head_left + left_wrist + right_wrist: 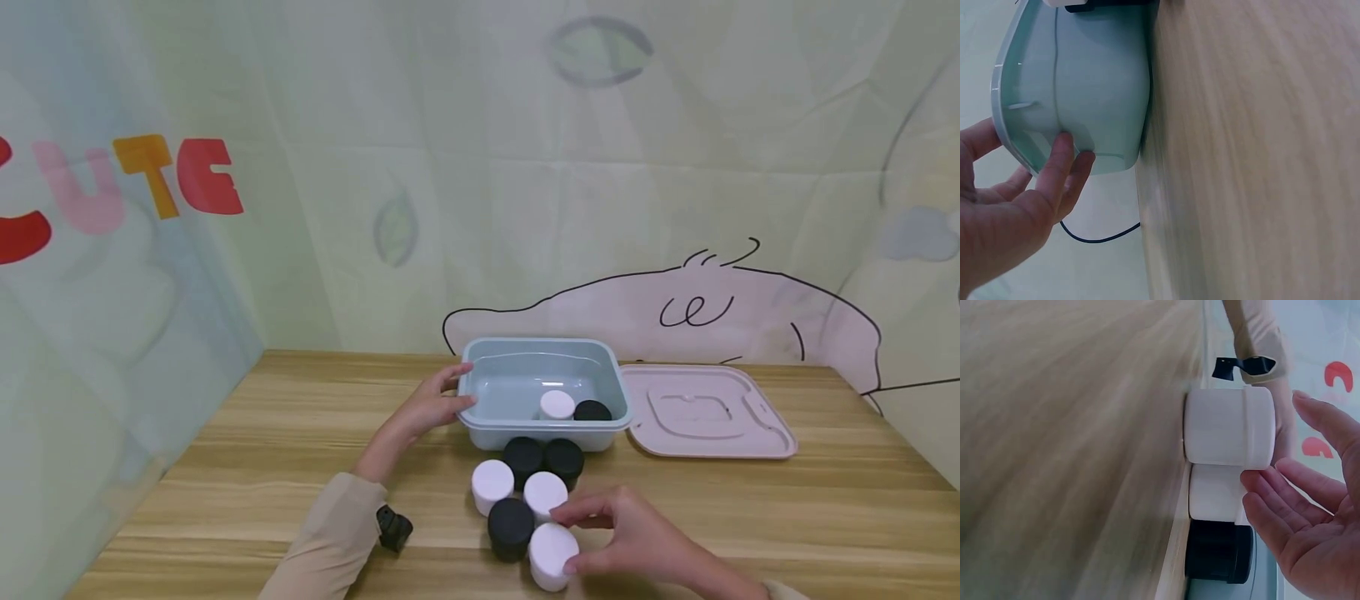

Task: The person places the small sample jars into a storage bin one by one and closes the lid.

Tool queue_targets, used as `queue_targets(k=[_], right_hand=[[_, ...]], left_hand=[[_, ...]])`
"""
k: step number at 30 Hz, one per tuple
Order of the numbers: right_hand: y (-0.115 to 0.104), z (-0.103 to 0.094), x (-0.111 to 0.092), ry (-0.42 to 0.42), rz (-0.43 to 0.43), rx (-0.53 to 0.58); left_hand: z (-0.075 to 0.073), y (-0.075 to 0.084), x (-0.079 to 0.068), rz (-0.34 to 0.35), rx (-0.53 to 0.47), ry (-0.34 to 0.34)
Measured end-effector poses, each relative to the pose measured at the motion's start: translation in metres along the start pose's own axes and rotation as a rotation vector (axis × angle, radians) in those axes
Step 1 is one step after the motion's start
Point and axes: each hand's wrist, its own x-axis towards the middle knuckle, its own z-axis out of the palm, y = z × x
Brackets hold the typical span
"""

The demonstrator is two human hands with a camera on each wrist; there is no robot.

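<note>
My left hand (433, 402) grips the left rim of a light blue plastic container (540, 435); in the left wrist view some fingers (1060, 159) lie against its outer wall. Inside it stand a white jar (557, 405) and a black-lidded jar (592, 411). My right hand (633, 537) is spread beside the nearest white jar (553, 554), thumb and fingers around its lid. In the right wrist view the thumb (1329, 422) is apart from that lid. Another white jar (545, 493) stands just behind, near the fingertips.
More jars cluster before the container: a white one (492, 485), a black one (512, 527), and two black ones (523, 460) against its front. A pale pink lid (705, 417) lies flat at the right. A printed cloth (360, 208) hangs behind the wooden table (247, 467).
</note>
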Motion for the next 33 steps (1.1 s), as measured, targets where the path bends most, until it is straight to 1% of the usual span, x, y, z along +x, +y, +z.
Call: queue_targets(k=[3,10,13,19,24,27,29,33], right_hand=[[-0.001,0.003,0.001,0.001,0.015,-0.04],[0.0,0.009,0.002,-0.001,-0.044,-0.162],[-0.001,0.01,0.002,-0.008,-0.035,-0.157],[-0.002,0.009,0.002,-0.03,0.02,-0.086],[-0.007,0.001,0.0,-0.013,0.033,-0.053],[-0.011,-0.008,-0.001,-0.002,0.004,-0.052],[-0.014,-0.014,-0.001,0.011,-0.034,-0.057],[-0.019,-0.026,0.003,0.068,-0.106,-0.061]], left_hand=[[0.0,0.0,0.0,0.003,-0.002,-0.002],[0.0,0.001,-0.001,0.0,0.004,0.002],[0.0,0.002,-0.001,0.003,0.004,0.004],[0.001,0.002,-0.002,0.006,0.004,0.006],[0.001,0.002,-0.003,0.008,-0.001,0.007],[0.002,0.001,-0.002,0.007,-0.008,0.01],[0.002,0.002,-0.002,0.009,-0.009,0.011],[0.002,0.002,-0.002,0.013,-0.007,0.012]])
